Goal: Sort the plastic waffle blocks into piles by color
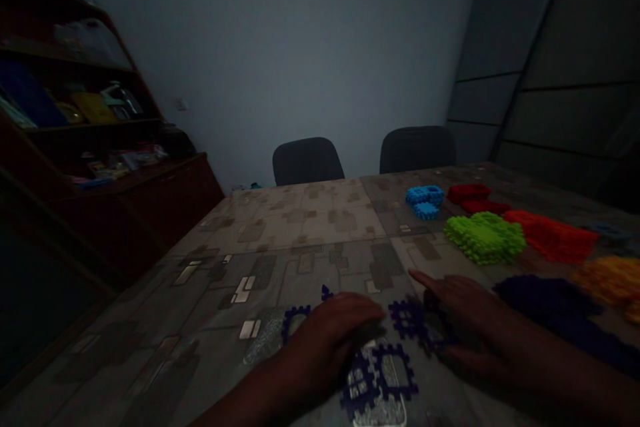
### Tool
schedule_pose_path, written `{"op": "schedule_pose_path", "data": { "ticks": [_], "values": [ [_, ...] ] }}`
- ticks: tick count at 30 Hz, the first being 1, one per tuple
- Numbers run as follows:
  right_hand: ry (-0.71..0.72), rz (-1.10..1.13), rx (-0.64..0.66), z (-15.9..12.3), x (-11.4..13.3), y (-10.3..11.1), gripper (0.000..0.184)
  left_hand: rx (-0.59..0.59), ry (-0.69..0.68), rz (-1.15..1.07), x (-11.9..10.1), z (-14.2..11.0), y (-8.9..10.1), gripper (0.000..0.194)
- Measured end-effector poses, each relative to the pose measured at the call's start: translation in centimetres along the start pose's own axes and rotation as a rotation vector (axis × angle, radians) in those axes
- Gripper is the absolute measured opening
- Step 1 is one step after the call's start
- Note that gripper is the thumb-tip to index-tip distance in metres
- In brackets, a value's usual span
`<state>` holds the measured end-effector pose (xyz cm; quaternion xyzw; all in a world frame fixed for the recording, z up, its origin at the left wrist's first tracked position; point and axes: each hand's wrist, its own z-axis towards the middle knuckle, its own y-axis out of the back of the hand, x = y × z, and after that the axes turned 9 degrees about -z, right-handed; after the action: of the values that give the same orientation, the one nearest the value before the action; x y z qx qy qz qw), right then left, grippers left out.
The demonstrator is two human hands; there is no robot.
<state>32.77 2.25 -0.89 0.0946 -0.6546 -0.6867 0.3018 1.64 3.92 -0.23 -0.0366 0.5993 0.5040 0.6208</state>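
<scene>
- Left hand (pixel 327 340): palm down, fingers together and gently curved; whether it grips anything beneath the palm cannot be told.
- Right hand (pixel 465 327): open and palm down, index finger extended, gripping nothing visible.
- Purple toothed plastic ring (pixel 295 324): flat at the left hand's 9 o'clock, partly beneath it.
- Purple lattice plastic tile (pixel 413 320): flat just beside the right index finger, at 9 o'clock.
- Joined purple toothed plastic tiles (pixel 377 374): flat at 6 o'clock, between the hands; these pieces are linked, others lie apart.
- Heaps at the hands' 1 to 3 o'clock, separated by colour: blue plastic pieces (pixel 425 200), dark red plastic pieces (pixel 470 192), lime-green plastic pieces (pixel 485 237), orange-red plastic pieces (pixel 553 234), dark purple plastic pieces (pixel 547 307), yellow-orange plastic pieces (pixel 607 279).
- Surface (pixel 295 220): mottled grey-beige, carrying everything.
- Background, 12 o'clock: two dark chairs (pixel 307 160).
</scene>
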Motion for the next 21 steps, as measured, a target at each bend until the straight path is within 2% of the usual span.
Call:
{"op": "schedule_pose_path", "data": {
  "ticks": [2, 5, 10, 12, 15, 19, 21],
  "values": [
    [0.043, 0.011, 0.007, -0.1, 0.9, -0.2, 0.098, -0.069, 0.067, 0.057, 0.5, -1.5, 0.2, 0.03],
    [0.098, 0.008, 0.005, 0.0, 2.4, -0.8, 0.101, -0.119, 0.129, 0.136, 1.3, -3.7, 0.3, 0.03],
    [0.091, -0.016, 0.039, -0.2, 3.7, -2.2, 0.105, -0.128, 0.085, 0.196, 2.0, -5.2, -0.4, 0.028],
    [0.095, -0.025, 0.052, -0.3, 3.7, -2.3, 0.107, -0.094, 0.046, 0.214, 1.7, -4.9, -1.0, 0.032],
    [0.118, -0.031, 0.03, -0.1, 3.6, -1.7, 0.108, -0.036, 0.025, 0.283, 0.8, -3.8, -2.3, 0.049],
    [0.088, -0.046, -0.013, 0.3, 3.2, -0.7, 0.102, 0.024, 0.164, 0.382, -0.2, -1.7, -3.7, 0.066],
    [0.056, -0.063, -0.047, 0.3, 2.7, -0.6, 0.099, 0.086, 0.224, 0.455, -0.5, -0.6, -4.2, 0.064]
  ]
}}
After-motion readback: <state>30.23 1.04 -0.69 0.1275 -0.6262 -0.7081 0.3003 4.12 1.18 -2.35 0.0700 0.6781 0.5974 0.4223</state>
